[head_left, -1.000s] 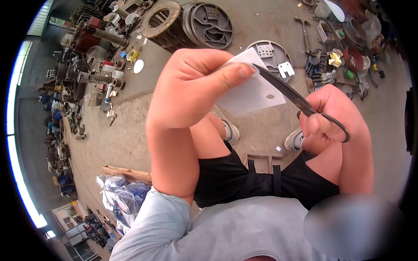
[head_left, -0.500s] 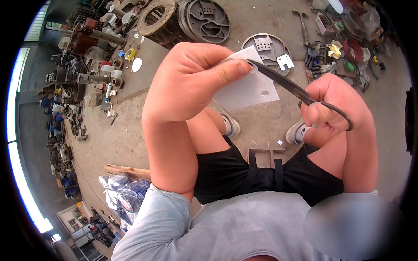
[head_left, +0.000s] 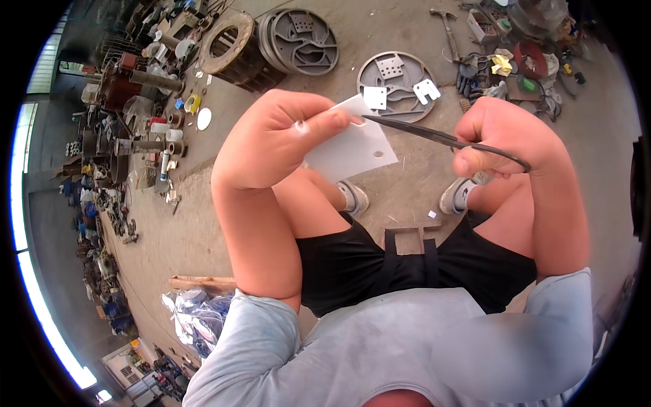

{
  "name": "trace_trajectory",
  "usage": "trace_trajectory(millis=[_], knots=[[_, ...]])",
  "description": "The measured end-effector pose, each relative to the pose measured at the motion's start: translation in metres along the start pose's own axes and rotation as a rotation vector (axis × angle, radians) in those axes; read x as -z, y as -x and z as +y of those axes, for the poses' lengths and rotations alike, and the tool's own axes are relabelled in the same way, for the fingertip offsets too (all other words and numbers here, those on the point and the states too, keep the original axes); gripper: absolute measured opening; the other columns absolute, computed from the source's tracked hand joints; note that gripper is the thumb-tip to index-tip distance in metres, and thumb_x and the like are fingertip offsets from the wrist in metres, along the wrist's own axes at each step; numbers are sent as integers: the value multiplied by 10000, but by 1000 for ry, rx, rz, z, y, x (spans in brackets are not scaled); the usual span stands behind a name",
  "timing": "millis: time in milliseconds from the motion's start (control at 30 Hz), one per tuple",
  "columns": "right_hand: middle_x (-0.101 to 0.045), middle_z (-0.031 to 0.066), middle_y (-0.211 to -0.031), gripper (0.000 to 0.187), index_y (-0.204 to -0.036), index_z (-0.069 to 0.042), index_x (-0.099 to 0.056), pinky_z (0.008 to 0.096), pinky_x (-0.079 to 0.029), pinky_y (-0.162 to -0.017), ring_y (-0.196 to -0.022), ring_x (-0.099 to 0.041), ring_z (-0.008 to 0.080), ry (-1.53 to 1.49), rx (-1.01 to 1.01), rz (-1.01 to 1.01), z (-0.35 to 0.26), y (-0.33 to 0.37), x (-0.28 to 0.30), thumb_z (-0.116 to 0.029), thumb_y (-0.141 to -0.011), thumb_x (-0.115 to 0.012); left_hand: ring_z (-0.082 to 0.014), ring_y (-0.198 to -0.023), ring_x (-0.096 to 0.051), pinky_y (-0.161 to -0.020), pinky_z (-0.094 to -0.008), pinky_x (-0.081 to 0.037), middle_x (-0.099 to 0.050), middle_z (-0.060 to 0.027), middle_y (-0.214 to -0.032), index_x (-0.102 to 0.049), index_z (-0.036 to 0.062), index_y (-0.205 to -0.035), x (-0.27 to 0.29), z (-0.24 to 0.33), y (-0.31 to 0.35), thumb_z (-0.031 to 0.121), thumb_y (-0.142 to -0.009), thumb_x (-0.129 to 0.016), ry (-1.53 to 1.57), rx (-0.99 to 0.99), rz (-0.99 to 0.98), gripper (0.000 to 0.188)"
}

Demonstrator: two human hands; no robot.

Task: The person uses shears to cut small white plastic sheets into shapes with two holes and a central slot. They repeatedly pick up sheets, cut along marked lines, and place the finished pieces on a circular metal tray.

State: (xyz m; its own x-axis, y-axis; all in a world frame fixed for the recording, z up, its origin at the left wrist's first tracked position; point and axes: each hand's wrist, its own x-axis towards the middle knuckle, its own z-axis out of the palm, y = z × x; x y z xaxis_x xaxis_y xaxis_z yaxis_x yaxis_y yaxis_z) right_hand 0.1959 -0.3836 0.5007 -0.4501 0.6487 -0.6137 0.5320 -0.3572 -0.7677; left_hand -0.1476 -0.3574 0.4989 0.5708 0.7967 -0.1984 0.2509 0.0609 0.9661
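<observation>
My left hand (head_left: 274, 139) pinches a flat white sheet piece (head_left: 352, 149) with a small hole near its right edge, held up in front of me. My right hand (head_left: 502, 136) grips the handles of dark metal scissors (head_left: 434, 136). The blades point left and their tips reach the top edge of the white piece, just by my left thumb. Below the hands I see my bare knees, black shorts and two sneakers on the concrete floor.
A round grey metal disc (head_left: 380, 85) lies on the floor ahead with small white cut plates (head_left: 426, 89) on it. Large metal wheels (head_left: 302, 41), a hammer (head_left: 447, 27) and scattered tools surround it. Machine parts line the left side. A plastic bag (head_left: 196, 315) lies at lower left.
Both hands have shifted a little to the left and down. The scissors now lie flatter, with their tips at the upper edge of the white piece.
</observation>
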Motion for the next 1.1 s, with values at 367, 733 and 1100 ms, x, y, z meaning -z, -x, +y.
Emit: trace_trajectory(millis=[367,733,1100], knots=[[-690,14,-871,283,-994,-72,-632,266,-507,-632,-693,-627,105,-463,477,338,7,-37,-9,-200,-940,-878,-123,-885,-718,-828,-292,-560,-793,-57,-1029,-787,-26,-1183,-5,-19,-13,265,-1116,-638,373,-98,241,334],[-744,159,-1285,313,-1097,-87,-553,310,-587,-819,-1066,-743,177,-819,800,702,-21,-14,-95,-57,-950,-829,-283,-806,-690,-722,-368,-536,-681,-178,-863,-685,-8,-1038,-99,10,-28,140,-1102,-587,-472,-988,1060,189],[-740,96,-1112,299,-1020,-52,-624,245,-548,-771,-850,-668,79,-694,1036,837,-32,44,-134,-36,-882,-889,-118,-820,-706,-661,-274,-562,-747,-62,-1054,-652,30,-1239,-138,42,34,149,-1106,-624,678,-638,651,181]])
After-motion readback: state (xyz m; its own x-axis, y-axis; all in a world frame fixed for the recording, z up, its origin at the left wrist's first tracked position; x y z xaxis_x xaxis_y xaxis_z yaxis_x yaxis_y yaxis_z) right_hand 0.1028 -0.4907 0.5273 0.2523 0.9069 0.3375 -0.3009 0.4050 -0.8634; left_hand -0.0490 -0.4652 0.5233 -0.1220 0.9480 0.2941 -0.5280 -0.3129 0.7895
